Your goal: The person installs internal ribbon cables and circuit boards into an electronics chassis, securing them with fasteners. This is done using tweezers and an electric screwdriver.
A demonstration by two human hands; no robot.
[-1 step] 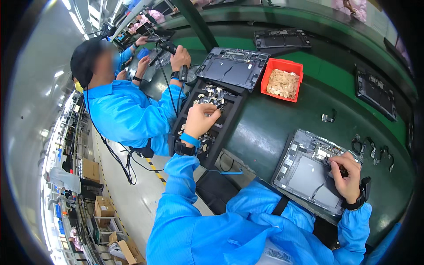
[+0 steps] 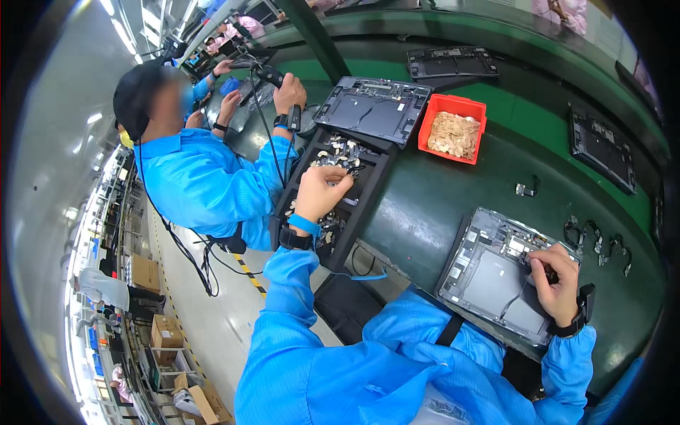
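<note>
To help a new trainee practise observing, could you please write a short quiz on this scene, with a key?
1. Which hand is over the black tray: A) left, B) right, or C) both?
2. True or false: the right hand is at an opened device.
3. What colour is the bin that holds thin, pale pieces?

Key:
1. A, the left hand.
2. True.
3. Red.
</note>
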